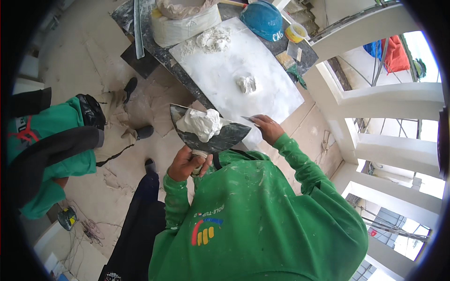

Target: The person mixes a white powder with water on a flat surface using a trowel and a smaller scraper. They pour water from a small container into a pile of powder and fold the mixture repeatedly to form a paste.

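Note:
My left hand (187, 165) is closed round the handle below a dark half-round plaster board (225, 138). A thick heap of wet white plaster (204, 124) sits on that board, in front of my chest. To its right, my right hand (269, 129) pinches a thin metal scraper (249, 120), its blade directed left toward the board. Its handle is hidden by my fingers. Just beyond both hands lies a white-smeared mixing sheet (267, 100) on a dark table. One lump of plaster (246, 84) rests mid-sheet, and a rougher pile (214, 40) lies farther back.
An open white sack (185, 28), blue helmet (262, 19) and yellow tub (296, 33) stand at the table's back. A metal strip (138, 30) overhangs its left edge. A co-worker (56, 145) in green is at left. Cables (91, 232) lie on the floor.

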`<state>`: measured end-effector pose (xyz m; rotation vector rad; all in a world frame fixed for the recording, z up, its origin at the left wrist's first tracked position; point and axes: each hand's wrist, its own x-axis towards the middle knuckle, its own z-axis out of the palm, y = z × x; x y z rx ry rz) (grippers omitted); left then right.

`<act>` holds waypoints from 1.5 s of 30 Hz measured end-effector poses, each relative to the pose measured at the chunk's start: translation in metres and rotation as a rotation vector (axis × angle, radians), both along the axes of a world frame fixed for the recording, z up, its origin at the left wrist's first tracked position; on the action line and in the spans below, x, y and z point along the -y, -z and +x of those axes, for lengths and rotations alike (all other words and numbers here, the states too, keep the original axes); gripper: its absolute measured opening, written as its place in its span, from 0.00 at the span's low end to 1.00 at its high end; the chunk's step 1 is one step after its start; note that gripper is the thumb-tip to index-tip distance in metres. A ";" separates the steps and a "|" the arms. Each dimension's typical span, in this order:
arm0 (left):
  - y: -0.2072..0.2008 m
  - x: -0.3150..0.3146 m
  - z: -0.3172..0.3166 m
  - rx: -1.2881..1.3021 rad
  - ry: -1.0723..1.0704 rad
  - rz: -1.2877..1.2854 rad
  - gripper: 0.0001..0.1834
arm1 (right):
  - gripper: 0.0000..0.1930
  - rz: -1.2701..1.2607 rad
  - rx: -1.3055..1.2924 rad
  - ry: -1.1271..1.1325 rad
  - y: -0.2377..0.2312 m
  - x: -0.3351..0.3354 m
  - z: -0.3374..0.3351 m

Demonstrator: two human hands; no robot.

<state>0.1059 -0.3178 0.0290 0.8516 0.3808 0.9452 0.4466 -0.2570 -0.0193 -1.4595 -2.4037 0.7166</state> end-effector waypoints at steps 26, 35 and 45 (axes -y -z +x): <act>-0.094 -0.026 0.105 -1.258 -0.674 0.871 0.39 | 0.16 -1.265 -1.613 0.476 -0.174 -0.002 -0.025; 0.006 0.051 0.133 -1.240 -0.905 0.455 0.23 | 0.16 -1.002 -1.517 0.288 -0.221 -0.025 0.035; -0.099 0.076 0.211 0.548 -0.170 -0.345 0.16 | 0.22 -0.097 -1.321 -0.185 -0.159 -0.001 0.048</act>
